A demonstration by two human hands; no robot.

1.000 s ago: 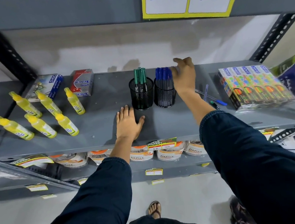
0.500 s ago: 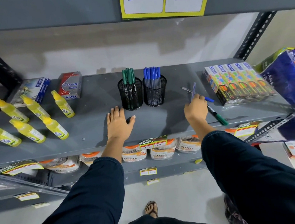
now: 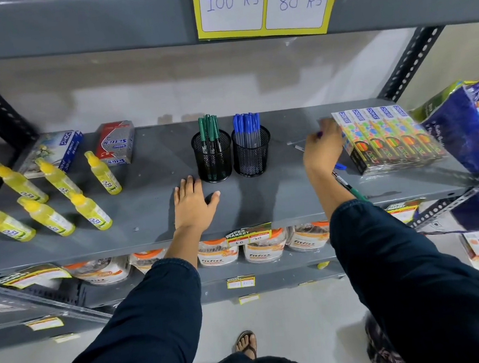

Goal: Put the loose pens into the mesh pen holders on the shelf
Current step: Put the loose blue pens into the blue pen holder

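Two black mesh holders stand mid-shelf: the left holder [image 3: 212,158] has green pens, the right holder [image 3: 251,152] blue pens. My left hand [image 3: 195,204] lies flat and empty on the grey shelf [image 3: 147,195], just in front of the left holder. To the right of the holders, my right hand [image 3: 322,149] is blurred and closed around a blue pen [image 3: 319,134] whose tip pokes out between the fingers. Another blue pen [image 3: 340,167] and a green pen [image 3: 352,189] lie loose on the shelf, partly hidden under my right wrist.
Several yellow glue bottles [image 3: 45,198] and two small boxes [image 3: 116,147] fill the shelf's left part. A pack of colour-pencil boxes [image 3: 388,139] sits right beside my right hand. A blue bag [image 3: 466,138] hangs at the far right, and jars [image 3: 218,254] line the lower shelf.
My right hand came away from the blue-pen holder, dropped to the loose pens on the right, took one, and now lifts it slightly toward the back. My left hand stayed put.
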